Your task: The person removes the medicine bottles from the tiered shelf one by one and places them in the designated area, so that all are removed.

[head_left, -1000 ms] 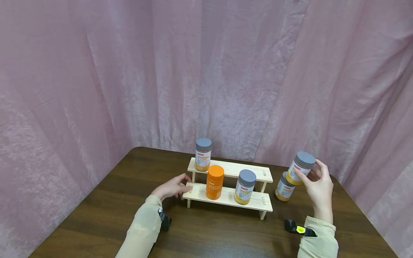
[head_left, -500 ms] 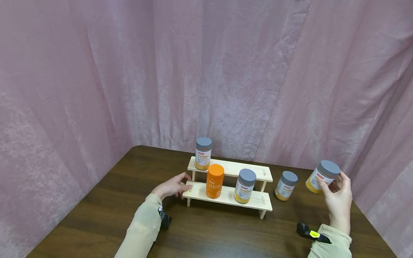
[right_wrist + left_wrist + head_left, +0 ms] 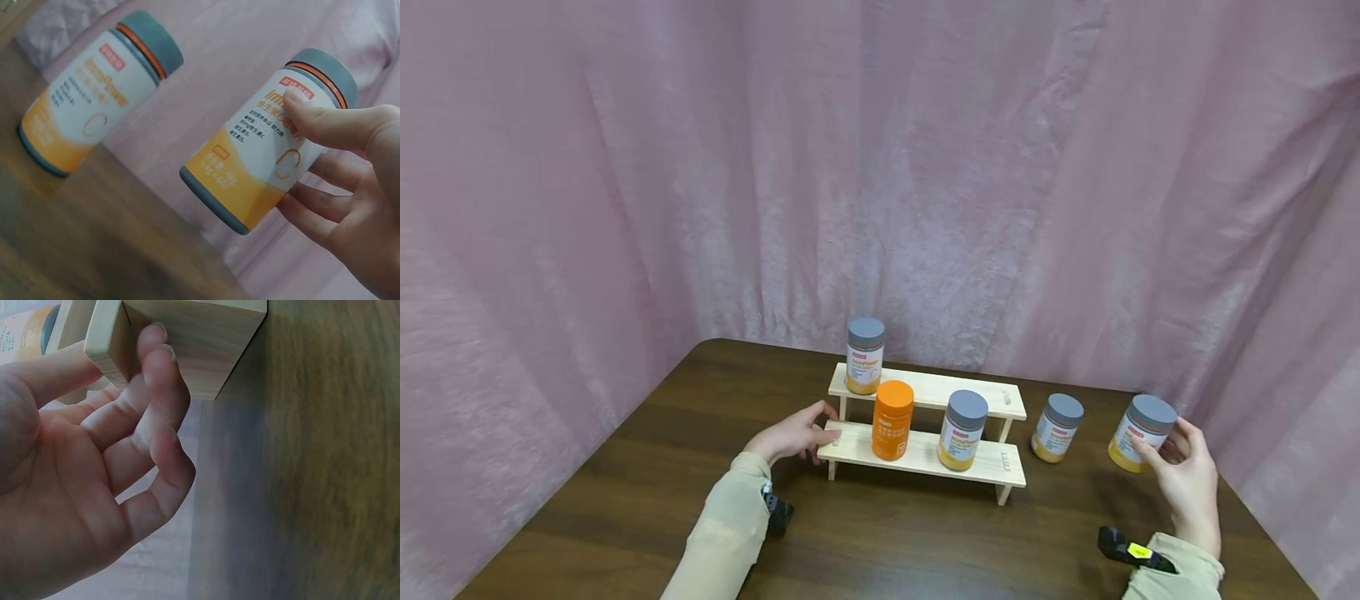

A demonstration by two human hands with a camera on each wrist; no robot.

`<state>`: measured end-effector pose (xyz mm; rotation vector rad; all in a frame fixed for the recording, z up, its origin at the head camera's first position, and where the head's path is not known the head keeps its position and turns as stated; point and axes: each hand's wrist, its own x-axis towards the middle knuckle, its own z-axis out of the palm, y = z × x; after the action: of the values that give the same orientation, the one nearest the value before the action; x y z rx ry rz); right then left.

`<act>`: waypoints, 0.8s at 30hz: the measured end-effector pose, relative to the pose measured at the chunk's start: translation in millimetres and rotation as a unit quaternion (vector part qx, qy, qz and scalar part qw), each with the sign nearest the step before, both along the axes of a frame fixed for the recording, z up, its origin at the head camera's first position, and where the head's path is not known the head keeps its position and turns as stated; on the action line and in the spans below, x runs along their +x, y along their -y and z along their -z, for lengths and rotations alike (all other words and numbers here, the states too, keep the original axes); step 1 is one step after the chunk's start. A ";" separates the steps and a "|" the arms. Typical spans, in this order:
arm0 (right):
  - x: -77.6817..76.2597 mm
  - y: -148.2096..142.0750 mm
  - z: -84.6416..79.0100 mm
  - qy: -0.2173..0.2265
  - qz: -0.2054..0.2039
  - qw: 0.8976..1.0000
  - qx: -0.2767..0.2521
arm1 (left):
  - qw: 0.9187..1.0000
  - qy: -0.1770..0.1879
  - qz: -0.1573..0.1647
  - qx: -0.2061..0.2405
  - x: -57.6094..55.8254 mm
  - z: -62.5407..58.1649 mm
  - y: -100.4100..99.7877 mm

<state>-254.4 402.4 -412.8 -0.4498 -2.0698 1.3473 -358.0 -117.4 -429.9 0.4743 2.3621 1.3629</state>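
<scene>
My right hand (image 3: 1187,479) grips a vitamin bottle (image 3: 250,162) with a grey cap and a white and yellow label, thumb across its front and fingers behind. The bottle is slightly tilted, close over the table at the right. A matching bottle (image 3: 1057,428) stands on the table to its left. At the lower left end of a two-tier wooden stand (image 3: 1000,460), my left hand (image 3: 790,435) holds the board, thumb on top and fingers (image 3: 165,381) curled at its end. On the lower tier are an orange bottle (image 3: 892,421) and a grey-capped bottle (image 3: 962,431).
Another grey-capped bottle (image 3: 865,357) stands at the left of the upper tier (image 3: 940,388). The dark wooden table (image 3: 880,542) extends around the stand, and a pink curtain (image 3: 880,167) hangs behind its far edge.
My right hand has carried its bottle rightward, away from the front of the standing bottle, then lowered it toward the table. My left hand has stayed at the stand's end.
</scene>
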 end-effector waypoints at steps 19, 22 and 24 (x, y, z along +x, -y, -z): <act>-18.7 -1.8 32.5 0.042 -0.004 0.999 -0.005 | 1.000 -0.007 -0.005 -0.013 -0.8 1.3 0.4; -23.5 2.5 36.6 0.031 -0.007 0.999 -0.015 | 1.000 -0.004 -0.004 -0.012 -0.2 0.2 -0.2; -25.9 4.4 38.9 0.029 -0.010 0.999 -0.021 | 1.000 -0.001 -0.004 -0.013 -0.1 -0.1 -0.2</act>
<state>-280.4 397.9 -451.7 -0.4929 -2.1023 1.4064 -358.2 -117.2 -429.8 0.4593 2.3839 1.3347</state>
